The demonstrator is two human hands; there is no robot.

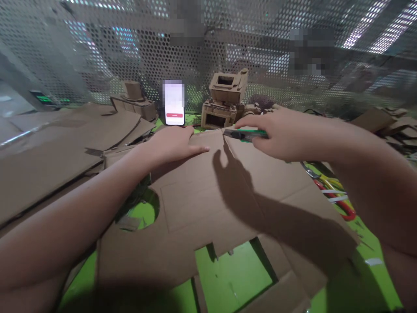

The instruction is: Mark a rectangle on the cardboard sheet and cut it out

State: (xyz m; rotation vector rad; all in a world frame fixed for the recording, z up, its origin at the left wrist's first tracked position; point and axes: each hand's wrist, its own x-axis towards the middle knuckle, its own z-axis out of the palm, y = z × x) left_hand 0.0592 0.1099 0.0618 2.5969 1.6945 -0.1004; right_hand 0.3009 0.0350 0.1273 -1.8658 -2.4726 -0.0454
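A large brown cardboard sheet [195,191] lies before me, with a round hole at left, a square-cornered cutout near the front and a drawn rectangle. My left hand [171,145] rests at its far left edge, thumb stretched over the surface; the other fingers are partly hidden. In my right hand [283,134] is a utility knife [247,135] with a green and dark body. Its tip points left and meets the sheet close to the far edge, by a line running toward me. The hand's shadow falls across the cardboard.
A lit phone [174,104] stands upright behind the sheet. Small cardboard boxes [224,102] are stacked beside it. More cardboard [55,161] lies at left. Red-handled and yellow-handled tools [339,204] lie at right on the green table [236,276]. A perforated metal screen [228,48] closes the back.
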